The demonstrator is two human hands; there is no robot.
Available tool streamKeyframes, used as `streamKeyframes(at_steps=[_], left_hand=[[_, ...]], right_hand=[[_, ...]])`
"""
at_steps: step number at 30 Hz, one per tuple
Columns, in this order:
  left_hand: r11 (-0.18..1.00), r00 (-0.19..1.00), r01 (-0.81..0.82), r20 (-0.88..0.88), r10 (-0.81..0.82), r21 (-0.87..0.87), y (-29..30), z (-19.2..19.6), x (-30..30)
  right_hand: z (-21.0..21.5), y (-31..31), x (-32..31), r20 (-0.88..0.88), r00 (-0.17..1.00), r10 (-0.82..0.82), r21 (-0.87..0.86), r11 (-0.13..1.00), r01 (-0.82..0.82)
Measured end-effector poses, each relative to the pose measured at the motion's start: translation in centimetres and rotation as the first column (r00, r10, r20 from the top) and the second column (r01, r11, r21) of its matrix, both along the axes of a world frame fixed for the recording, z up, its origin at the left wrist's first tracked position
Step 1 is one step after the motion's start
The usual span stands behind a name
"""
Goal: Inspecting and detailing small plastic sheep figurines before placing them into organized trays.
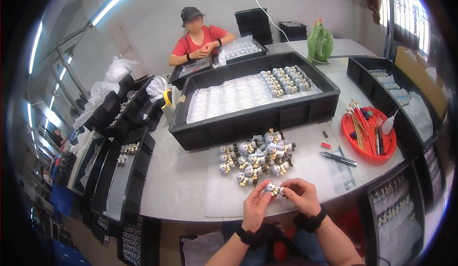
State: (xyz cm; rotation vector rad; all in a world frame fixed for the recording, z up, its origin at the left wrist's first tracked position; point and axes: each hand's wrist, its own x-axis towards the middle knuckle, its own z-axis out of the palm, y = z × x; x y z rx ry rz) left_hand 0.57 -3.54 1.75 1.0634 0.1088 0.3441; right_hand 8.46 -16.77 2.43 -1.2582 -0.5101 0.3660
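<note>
Near the table's front edge, my left hand [256,206] and my right hand [303,197] hold one small figurine [272,187] between their fingertips. It has a pale grey-blue head, a whitish body and yellow touches, and its head lies toward my left hand. My fingers cover part of it. Just beyond my hands, a pile of similar figurines [255,158] lies on a whitish sheet [217,197], several of them with dark feet. Behind the pile stands a large black tray [255,133] with a white moulded liner [224,99]; rows of figurines [286,81] fill its right part.
A red plate [389,152] with brushes, pens and a small bottle stands right, beside pens [338,158] and a red block [326,145]. Black trays [125,204] flank the table. A green fan [320,44] stands far back. Across the table sits a person in red [210,34].
</note>
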Motion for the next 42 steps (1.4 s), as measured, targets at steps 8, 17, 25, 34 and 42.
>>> streamKeyframes(at_steps=[8,17,25,34,42], left_hand=[[0.999,0.998,0.054,-0.017,-0.055,-0.001,0.1,1.0,1.1],[0.984,0.993,0.112,-0.029,-0.117,-0.137,0.7,-0.1,1.9],[0.994,0.997,0.068,0.025,-0.066,-0.081,0.7,-0.4,1.6],[0.990,0.999,0.002,0.041,0.003,-0.138,0.7,-0.3,1.6],[0.986,0.999,0.026,0.027,-0.022,-0.164,0.8,-0.1,1.5]], right_hand=[[-0.4,0.0,0.3,-0.013,0.994,0.112,0.094,0.989,-0.110],[-0.7,0.0,0.3,0.021,0.996,0.089,-0.026,0.996,-0.089],[0.1,0.1,0.2,-0.011,0.998,0.069,0.010,0.998,-0.069],[0.1,0.2,-0.2,0.135,0.989,0.054,-0.148,0.988,-0.034],[-0.3,0.2,-0.1,0.110,0.993,0.050,-0.125,0.991,-0.036]])
